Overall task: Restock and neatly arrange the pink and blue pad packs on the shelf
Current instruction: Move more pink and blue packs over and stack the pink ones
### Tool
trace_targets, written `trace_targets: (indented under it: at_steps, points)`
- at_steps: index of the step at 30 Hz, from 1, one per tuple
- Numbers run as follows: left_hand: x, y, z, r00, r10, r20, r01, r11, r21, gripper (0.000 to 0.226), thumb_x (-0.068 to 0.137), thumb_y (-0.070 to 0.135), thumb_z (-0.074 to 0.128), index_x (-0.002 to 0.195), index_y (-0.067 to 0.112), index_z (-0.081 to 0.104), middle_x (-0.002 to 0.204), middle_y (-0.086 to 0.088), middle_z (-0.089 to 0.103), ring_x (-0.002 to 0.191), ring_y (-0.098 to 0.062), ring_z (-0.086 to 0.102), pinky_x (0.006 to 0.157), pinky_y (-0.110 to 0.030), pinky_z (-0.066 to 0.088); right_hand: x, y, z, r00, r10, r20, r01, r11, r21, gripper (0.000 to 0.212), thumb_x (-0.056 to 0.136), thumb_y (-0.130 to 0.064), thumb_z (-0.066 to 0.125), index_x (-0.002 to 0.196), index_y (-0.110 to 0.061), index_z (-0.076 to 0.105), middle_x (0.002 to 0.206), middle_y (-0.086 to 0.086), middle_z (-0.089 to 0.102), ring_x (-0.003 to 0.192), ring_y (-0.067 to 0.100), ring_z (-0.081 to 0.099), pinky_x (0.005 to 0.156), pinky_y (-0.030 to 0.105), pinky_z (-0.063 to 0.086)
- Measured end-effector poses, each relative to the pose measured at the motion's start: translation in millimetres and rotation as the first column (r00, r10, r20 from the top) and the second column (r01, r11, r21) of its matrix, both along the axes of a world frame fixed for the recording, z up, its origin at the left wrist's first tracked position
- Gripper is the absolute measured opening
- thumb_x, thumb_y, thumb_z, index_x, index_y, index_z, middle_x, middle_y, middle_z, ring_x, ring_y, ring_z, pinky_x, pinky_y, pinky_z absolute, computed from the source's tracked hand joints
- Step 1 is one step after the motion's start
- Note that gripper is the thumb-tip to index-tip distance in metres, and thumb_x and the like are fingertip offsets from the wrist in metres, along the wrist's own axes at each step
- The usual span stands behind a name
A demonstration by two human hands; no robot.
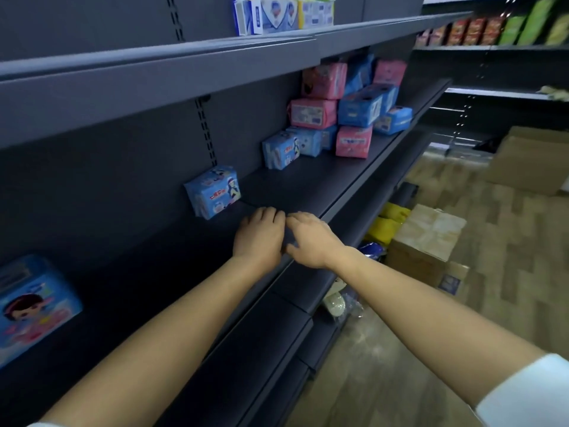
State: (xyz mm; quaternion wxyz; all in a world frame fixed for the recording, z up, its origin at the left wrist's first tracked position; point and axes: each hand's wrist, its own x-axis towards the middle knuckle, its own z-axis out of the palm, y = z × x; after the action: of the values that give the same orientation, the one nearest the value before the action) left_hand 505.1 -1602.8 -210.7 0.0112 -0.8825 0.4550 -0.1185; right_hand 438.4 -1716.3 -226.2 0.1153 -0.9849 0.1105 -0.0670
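Left grip: the left grip (260, 235) lies palm down on the shelf (308, 186) close to its front edge, fingers loosely bent, with nothing in it.
Right grip: the right grip (308, 238) sits just beside the left one, nearly touching it, fingers relaxed and a little spread, also empty.
Key relation: the nearest blue pack (214, 192) lies just beyond the left grip and to its left, toward the shelf's back edge. It stands tilted, with its long axis roughly along the shelf's length. The left grip is the nearer one and looks best placed to square it up.
Next out: a second blue pack (281, 149) stands alone further right along the back edge.
Right end: a loose pile (354, 112) of pink and blue packs, stacked unevenly and well apart from both grips.
Left end: one large blue pack (34, 306) stands alone.
Count, pink: four visible, all in the pile.
Count, blue: three standing singly, plus at least four in the pile; some are partly hidden.
Progress: probably early, since the packs are scattered and not yet in rows.
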Motion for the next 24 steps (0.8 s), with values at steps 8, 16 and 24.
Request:
trace_targets:
  at_steps: [8,16,24]
  points:
    - [53.3,-78.9,-1.8,0.999,0.009,-0.042,-0.009,1.0,0.008,0.047,0.088,0.024,0.06,0.131,0.016,0.041,0.137,-0.005,0.042,0.129,-0.025,0.037,0.098,-0.04,0.037,49.6,-73.9,1.3,0.999,-0.04,-0.031,0.041,0.999,0.012,0.053,0.086,-0.03,0.056,0.134,-0.01,0.047,0.138,0.011,0.046,0.132,0.031,0.037,0.109,0.043,0.033]
    - [100.9,-156.5,-3.1,0.998,-0.035,-0.05,0.035,0.999,-0.002,0.049,0.088,0.029,0.062,0.131,0.016,0.041,0.138,-0.006,0.042,0.128,-0.026,0.038,0.1,-0.039,0.036,91.5,-142.6,3.9,0.995,-0.095,-0.006,0.095,0.994,0.055,0.052,0.086,-0.028,0.058,0.133,-0.01,0.047,0.137,0.011,0.047,0.13,0.03,0.038,0.105,0.039,0.035]
    - [117.0,-234.1,-12.8,0.993,-0.063,-0.105,0.058,0.997,-0.041,0.056,0.087,0.028,0.064,0.135,0.016,0.038,0.138,-0.007,0.042,0.127,-0.026,0.04,0.101,-0.04,0.037,107.2,-219.4,-4.1,0.991,-0.134,-0.021,0.135,0.988,0.075,0.054,0.085,-0.027,0.06,0.134,-0.01,0.045,0.14,0.01,0.045,0.132,0.03,0.037,0.107,0.04,0.036]
